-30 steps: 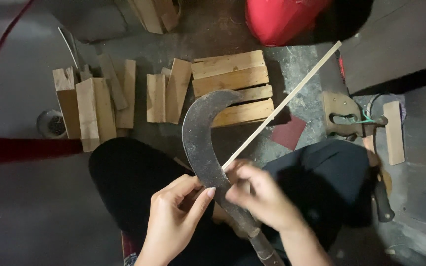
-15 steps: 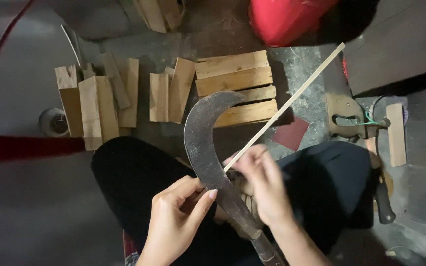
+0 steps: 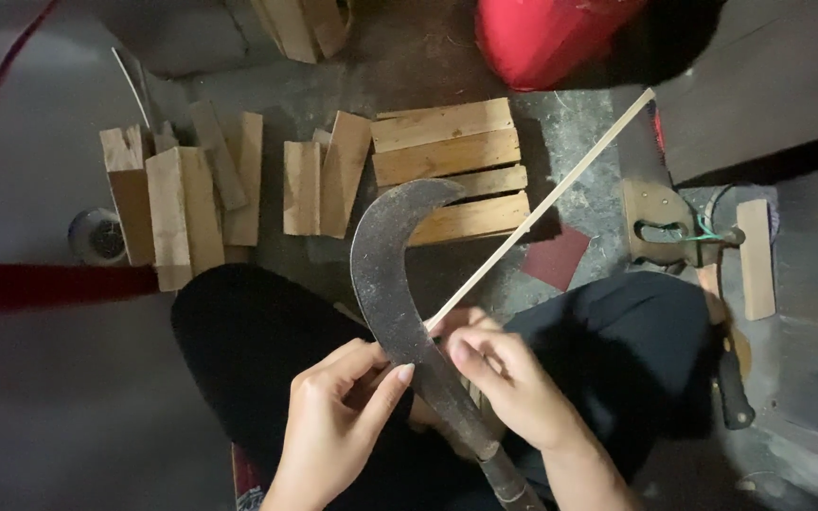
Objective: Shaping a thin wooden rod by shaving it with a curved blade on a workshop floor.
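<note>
Thin pale stick, held across the lap against a curved billhook blade: right hand pinches its near end, left hand presses fingertips to the blade. The stick looks light, springy and easily snapped; grip close to the blade.

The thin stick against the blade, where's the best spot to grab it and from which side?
Probably pinch the stick along its bare middle span, coming from above. That stretch lies clear over the floor, while its near end is crowded by the right hand and the curved blade.
</note>
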